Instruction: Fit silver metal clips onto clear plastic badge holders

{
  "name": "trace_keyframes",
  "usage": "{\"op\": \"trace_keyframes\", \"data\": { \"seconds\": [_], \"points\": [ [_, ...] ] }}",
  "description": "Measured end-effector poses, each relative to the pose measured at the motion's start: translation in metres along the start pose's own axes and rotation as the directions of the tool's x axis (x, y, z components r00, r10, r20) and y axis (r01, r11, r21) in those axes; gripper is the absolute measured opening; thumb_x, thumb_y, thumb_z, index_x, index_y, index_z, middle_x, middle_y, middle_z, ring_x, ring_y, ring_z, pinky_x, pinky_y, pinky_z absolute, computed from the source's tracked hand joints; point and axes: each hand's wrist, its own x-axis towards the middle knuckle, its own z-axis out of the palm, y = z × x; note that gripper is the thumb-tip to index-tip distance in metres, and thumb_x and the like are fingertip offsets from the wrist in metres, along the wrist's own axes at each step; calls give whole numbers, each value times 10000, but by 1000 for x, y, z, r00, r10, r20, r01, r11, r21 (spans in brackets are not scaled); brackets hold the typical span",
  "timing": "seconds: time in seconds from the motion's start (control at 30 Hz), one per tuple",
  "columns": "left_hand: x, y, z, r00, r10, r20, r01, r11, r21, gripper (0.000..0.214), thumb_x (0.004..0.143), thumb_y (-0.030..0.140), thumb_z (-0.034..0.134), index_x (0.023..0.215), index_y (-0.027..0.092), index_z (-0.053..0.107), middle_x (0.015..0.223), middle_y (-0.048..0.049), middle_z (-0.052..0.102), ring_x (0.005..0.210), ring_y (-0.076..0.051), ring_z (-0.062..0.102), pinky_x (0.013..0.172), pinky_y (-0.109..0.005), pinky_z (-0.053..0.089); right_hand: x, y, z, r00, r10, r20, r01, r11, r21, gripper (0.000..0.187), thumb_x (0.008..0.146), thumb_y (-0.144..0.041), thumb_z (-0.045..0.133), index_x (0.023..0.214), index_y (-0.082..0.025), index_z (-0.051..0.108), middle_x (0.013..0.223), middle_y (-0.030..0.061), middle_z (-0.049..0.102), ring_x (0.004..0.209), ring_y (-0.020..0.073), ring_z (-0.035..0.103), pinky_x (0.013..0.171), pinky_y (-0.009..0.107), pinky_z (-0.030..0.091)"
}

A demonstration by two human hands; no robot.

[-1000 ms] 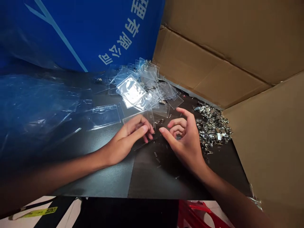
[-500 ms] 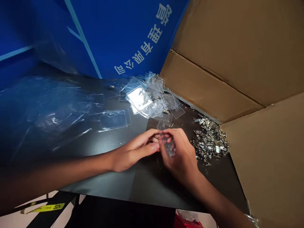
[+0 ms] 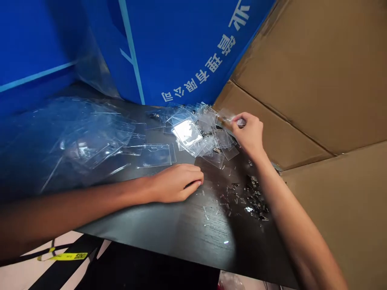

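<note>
My right hand (image 3: 248,135) pinches a transparent plastic badge holder (image 3: 225,118) at the upper right edge of a loose heap of similar holders (image 3: 193,135). My left hand (image 3: 177,183) rests on the black tabletop (image 3: 187,229) with its fingers curled, just below the heap. Nothing shows in its fingers, though they hide a small dark spot. Small metal clips (image 3: 217,203) lie scattered to its right, running towards a pile of silvery metal clips (image 3: 255,199), which my right forearm partly hides.
A single holder (image 3: 155,156) and a bundle of transparent plastic (image 3: 87,137) lie on the left of the table. Brown cardboard sheets (image 3: 308,96) rise at the right and back. A blue printed board (image 3: 187,52) stands behind. The table's front edge drops to a lower floor.
My hands have parted. The right hand moved up and away to the heap's edge, now with a holder, and the left drew back slightly. The view turned, shifting everything.
</note>
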Motion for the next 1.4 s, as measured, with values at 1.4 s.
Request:
{"op": "trace_keyframes", "data": {
  "seconds": [1.4],
  "points": [
    [0, -55, -105, 868, -489, 88, 437, 836, 333, 274, 802, 303, 777, 1056, 208, 818, 1025, -90, 764, 904, -263, 701, 819, -353, 467, -136, 45, -54, 752, -208, 626, 188, 977, 98, 348, 991, -76, 604, 1192, -206, 858, 1168, 93, 848, 1032, 250, 803, 933, 386, 600]
  ]
}}
